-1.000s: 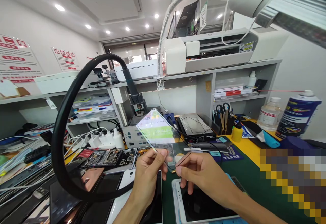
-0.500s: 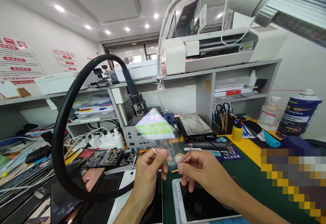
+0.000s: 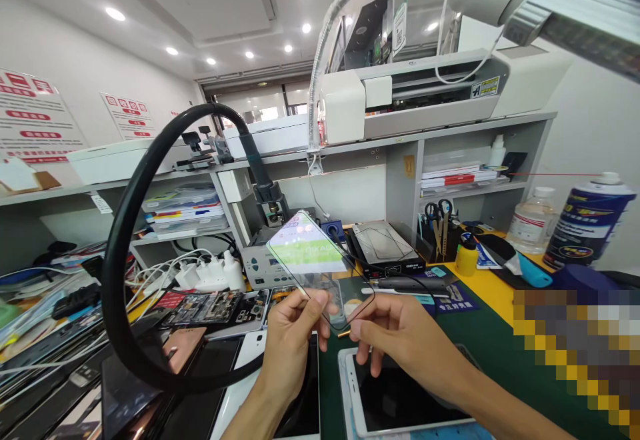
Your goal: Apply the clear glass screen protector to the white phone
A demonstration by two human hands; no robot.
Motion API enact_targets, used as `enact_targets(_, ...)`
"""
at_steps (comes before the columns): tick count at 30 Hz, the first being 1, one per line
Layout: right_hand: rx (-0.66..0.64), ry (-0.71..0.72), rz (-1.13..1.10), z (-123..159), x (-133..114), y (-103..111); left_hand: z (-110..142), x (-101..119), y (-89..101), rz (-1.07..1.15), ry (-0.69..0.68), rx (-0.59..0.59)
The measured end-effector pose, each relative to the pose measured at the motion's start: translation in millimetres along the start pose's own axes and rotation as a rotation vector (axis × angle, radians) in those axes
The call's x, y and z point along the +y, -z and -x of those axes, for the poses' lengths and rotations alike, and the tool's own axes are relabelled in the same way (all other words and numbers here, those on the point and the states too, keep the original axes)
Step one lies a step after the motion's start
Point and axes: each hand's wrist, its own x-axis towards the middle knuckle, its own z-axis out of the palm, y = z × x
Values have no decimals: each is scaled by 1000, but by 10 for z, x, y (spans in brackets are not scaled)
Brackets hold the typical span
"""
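Note:
A clear glass screen protector (image 3: 310,253) with a thin black border is held up tilted over the bench, light glaring off its upper part. My left hand (image 3: 293,343) pinches its lower left edge between thumb and fingers. At the bottom right corner, my right hand (image 3: 400,330) has thumb and forefinger closed on the edge. Below my right hand lies a white-framed device (image 3: 410,397) with a dark screen, on a pale blue backing. Another dark-screened device (image 3: 304,403) sits partly hidden behind my left wrist.
A thick black hose (image 3: 113,273) loops across the left side, above several phones. Circuit boards (image 3: 215,310) lie behind them. A grey flat plate machine (image 3: 385,243), scissors in a holder (image 3: 440,227), a yellow bottle (image 3: 466,257) and a spray can (image 3: 583,220) stand at the back right.

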Motion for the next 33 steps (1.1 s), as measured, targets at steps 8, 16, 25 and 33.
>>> enact_targets(8,4,8,2,-13,-5,-9,-10,-11,2,-8,3,-14)
enact_targets(16,24,-1,15,-6,-27,-5,7,-43,44,-129,-123,-40)
enact_targets(25,16,0,-24,-8,-39,-1,78,24,7,-285,-333,-40)
enact_targets(33,2,-16,-37,-12,-44,-1,89,12,22,-332,-363,-31)
